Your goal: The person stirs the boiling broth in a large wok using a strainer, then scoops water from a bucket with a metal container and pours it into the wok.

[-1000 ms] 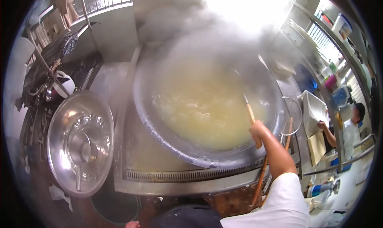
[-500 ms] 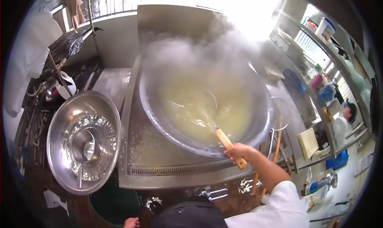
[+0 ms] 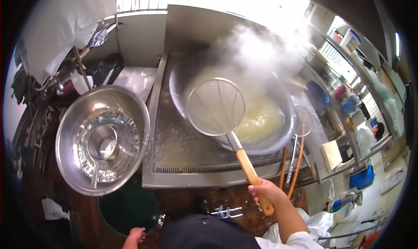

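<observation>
My right hand [image 3: 264,192] is wrapped round the wooden handle of a wire-mesh skimmer [image 3: 216,105]. The skimmer's round mesh hangs over the left front part of a big steaming wok [image 3: 191,66], above its rim. Cloudy yellowish liquid [image 3: 261,122] fills the wok's bottom; the mesh and steam cover part of it. Low at the front, my left hand [image 3: 137,234] hangs beside a dark green bin [image 3: 126,210]. Its fingers are curled in, with nothing seen in them.
Left of the stove [image 3: 174,151] stands a wide steel bowl [image 3: 69,131] with a perforated bottom and a long-handled steel ladle [image 3: 102,142] inside. More long-handled tools [image 3: 298,157] lean at the stove's right. Shelves and a person [image 3: 368,135] are farther right; metal taps [image 3: 226,212] sit below the stove's front.
My right hand has lifted the skimmer out of the liquid and drawn it back toward me and left. My view has shifted, and steam has thinned over the wok's front.
</observation>
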Tool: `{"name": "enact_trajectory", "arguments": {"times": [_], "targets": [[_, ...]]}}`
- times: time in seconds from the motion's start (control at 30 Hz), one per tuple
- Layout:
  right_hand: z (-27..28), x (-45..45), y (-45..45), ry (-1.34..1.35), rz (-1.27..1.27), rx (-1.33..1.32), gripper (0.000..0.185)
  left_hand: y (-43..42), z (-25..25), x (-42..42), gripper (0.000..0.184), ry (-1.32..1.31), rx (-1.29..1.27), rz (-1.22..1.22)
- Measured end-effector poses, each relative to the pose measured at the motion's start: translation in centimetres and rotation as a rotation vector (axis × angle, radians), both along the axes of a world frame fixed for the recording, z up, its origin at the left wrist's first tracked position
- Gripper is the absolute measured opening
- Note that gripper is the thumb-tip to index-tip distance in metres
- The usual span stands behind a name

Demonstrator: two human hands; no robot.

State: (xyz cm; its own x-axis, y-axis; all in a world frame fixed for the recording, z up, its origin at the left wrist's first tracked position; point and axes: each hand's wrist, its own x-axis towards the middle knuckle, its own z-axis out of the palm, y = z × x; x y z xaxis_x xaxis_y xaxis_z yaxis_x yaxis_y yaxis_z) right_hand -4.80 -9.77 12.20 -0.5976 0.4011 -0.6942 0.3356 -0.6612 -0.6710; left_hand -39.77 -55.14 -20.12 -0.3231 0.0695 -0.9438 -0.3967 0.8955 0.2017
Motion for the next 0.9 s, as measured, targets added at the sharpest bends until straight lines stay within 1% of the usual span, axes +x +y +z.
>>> {"name": "enact_trajectory", "arguments": {"times": [0.07,0.1,0.13,0.2,0.23,0.27,0.37,0.43,0.47,0.53,0.57,0.63,0.67,0.73,0.77,0.83,0.87,0.9], "targets": [[-0.3,-0.2,-2.7,-0.102,-0.028,0.233,0.042,0.3,-0.3,-0.5,0.032,-0.005,-0.002,-0.005],[-1.4,0.0,-3.7,-0.105,-0.057,0.259,0.039,0.6,-0.1,-0.8,0.032,0.015,-0.002,-0.036],[-3.1,0.3,-4.7,-0.104,-0.083,0.313,0.035,0.6,-0.5,-1.2,0.032,0.012,-0.006,-0.032],[-7.2,1.2,-6.3,-0.123,-0.144,0.474,0.034,1.4,-1.6,-2.3,0.040,-0.052,0.054,-0.121],[-7.1,0.7,-7.6,-0.200,-0.166,0.609,0.034,1.8,-1.9,-2.6,0.040,-0.053,0.058,-0.119],[-6.0,0.2,-8.8,-0.326,-0.120,0.824,0.032,2.0,-2.2,-2.8,0.041,-0.055,0.075,-0.104],[-7.7,2.2,-10.0,-0.295,-0.152,0.761,0.030,2.5,-1.8,-3.3,0.042,-0.055,0.111,-0.111],[-9.4,3.7,-9.2,-0.302,-0.120,0.860,0.031,2.8,-1.1,-3.7,0.043,-0.051,0.139,-0.150],[-5.5,1.7,-9.4,-0.569,-0.093,1.017,0.031,3.1,-0.8,-3.7,0.042,-0.036,0.124,-0.140],[-7.0,2.5,-8.7,-0.533,-0.086,1.174,0.031,4.3,-0.9,-3.3,0.041,-0.022,0.127,-0.118],[-6.2,2.0,-8.3,-0.533,-0.089,1.172,0.031,3.7,-1.4,-3.4,0.040,-0.034,0.110,-0.112],[-4.5,1.0,-7.8,-0.435,-0.122,1.070,0.029,2.7,-1.9,-3.6,0.037,-0.042,0.071,-0.137],[-4.5,1.0,-7.1,-0.439,-0.145,1.070,0.029,2.6,-2.1,-3.6,0.037,-0.058,0.040,-0.139],[-5.5,1.2,-5.0,-0.209,-0.314,0.916,0.029,2.4,-2.1,-3.2,0.035,-0.072,-0.018,-0.096],[-6.9,2.0,-3.3,-0.235,-0.350,0.867,0.028,2.3,-2.2,-3.0,0.033,-0.061,-0.018,-0.079],[-5.7,2.5,-0.5,-0.205,-0.404,0.866,0.029,2.3,-1.9,-2.6,0.031,-0.044,-0.013,-0.068],[-4.9,2.7,1.2,-0.176,-0.439,0.858,0.029,2.2,-1.6,-2.3,0.032,-0.055,-0.004,-0.046],[-4.2,3.0,3.0,-0.204,-0.468,0.888,0.026,2.1,-1.3,-2.2,0.034,-0.065,0.002,-0.021]]}}
